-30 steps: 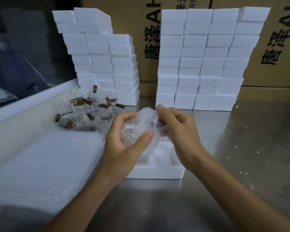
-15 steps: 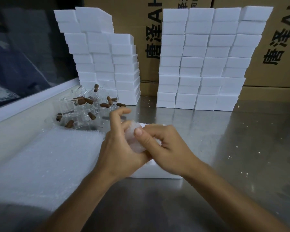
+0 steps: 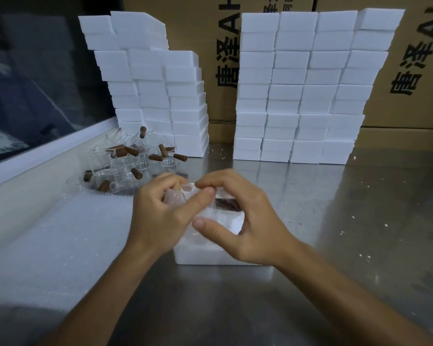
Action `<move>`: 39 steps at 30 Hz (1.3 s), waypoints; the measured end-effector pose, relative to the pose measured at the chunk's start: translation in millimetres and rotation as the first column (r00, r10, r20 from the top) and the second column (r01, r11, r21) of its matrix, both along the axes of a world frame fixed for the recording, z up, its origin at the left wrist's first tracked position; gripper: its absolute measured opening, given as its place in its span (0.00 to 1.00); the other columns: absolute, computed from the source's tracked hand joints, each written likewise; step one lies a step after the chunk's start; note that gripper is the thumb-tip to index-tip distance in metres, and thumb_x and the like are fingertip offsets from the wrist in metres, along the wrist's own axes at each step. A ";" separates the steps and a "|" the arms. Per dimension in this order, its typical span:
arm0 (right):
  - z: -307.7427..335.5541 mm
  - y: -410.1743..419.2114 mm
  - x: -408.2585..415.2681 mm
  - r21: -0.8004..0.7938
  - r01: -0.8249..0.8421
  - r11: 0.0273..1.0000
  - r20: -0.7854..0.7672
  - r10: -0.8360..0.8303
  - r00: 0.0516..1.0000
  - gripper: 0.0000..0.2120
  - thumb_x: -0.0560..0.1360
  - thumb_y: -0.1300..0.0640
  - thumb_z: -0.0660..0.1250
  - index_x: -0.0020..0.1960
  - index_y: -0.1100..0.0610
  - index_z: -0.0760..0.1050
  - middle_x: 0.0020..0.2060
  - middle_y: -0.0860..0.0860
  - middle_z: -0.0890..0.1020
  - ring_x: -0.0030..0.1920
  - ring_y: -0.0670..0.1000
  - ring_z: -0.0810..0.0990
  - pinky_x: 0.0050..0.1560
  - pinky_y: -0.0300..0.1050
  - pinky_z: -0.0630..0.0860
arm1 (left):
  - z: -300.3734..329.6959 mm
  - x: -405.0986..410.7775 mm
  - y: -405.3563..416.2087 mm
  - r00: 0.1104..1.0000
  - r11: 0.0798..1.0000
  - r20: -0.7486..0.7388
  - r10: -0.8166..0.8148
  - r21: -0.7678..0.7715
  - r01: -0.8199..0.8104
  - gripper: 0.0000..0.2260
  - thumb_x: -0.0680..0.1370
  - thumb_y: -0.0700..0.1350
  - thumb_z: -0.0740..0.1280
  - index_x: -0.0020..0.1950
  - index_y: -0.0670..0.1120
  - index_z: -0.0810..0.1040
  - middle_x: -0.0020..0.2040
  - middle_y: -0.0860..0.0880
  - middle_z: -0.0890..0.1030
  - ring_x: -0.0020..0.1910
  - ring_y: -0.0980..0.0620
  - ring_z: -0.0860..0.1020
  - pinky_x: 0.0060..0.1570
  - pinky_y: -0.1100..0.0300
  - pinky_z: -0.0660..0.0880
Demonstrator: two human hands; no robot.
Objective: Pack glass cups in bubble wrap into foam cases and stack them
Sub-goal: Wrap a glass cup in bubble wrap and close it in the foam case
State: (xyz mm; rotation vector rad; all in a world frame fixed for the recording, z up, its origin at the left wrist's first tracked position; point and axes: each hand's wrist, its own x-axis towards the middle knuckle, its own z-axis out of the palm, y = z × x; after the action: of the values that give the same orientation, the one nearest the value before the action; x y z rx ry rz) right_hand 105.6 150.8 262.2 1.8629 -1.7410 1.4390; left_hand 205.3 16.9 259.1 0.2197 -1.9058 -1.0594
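An open white foam case lies on the steel table in front of me. A glass cup wrapped in bubble wrap sits low in the case, its brown handle showing through the wrap under my right fingers. My left hand pinches the wrap at the left end. My right hand arches over the bundle, fingertips on its top edge and thumb at its near side. A pile of unwrapped glass cups with brown handles lies at the back left.
A stack of bubble wrap sheets covers the table to my left. Two stacks of white foam cases stand at the back against cardboard boxes. Foam crumbs dot the steel surface on the right.
The wrapped cup has gone from held up above the case down into it. Both hands followed it down, and my right hand has spread over its top.
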 end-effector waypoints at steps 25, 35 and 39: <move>21.4 13.4 -26.6 0.285 -0.520 0.805 0.854 0.033 0.520 0.22 0.65 0.62 0.76 0.59 0.61 0.80 0.52 0.57 0.85 0.52 0.53 0.84 0.53 0.44 0.79 | 4.9 7.2 -17.9 0.745 0.698 0.149 -0.650 0.504 0.509 0.30 0.60 0.59 0.81 0.57 0.46 0.83 0.51 0.44 0.83 0.49 0.47 0.82 0.42 0.57 0.80; 19.7 14.2 -33.2 0.398 -0.331 0.856 0.692 -0.043 0.721 0.29 0.62 0.57 0.82 0.61 0.51 0.76 0.53 0.49 0.83 0.54 0.50 0.84 0.55 0.45 0.81 | -1.2 9.3 -29.2 0.813 0.807 0.200 -0.547 0.383 0.448 0.26 0.59 0.50 0.82 0.57 0.56 0.83 0.58 0.51 0.82 0.57 0.44 0.81 0.48 0.52 0.81; 18.1 17.2 -38.7 0.394 -0.293 0.871 0.656 -0.043 0.754 0.29 0.61 0.58 0.83 0.60 0.50 0.78 0.49 0.46 0.84 0.51 0.48 0.84 0.48 0.40 0.80 | -5.0 6.6 -28.6 0.868 0.863 0.172 -0.465 0.305 0.402 0.29 0.57 0.48 0.82 0.57 0.57 0.81 0.59 0.52 0.81 0.58 0.46 0.81 0.47 0.50 0.82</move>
State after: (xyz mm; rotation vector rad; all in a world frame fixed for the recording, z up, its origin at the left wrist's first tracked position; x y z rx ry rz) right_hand 66.9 168.0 280.2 1.8429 -2.5325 2.0460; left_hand 211.9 -11.7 254.1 0.0603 -2.0847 -1.6609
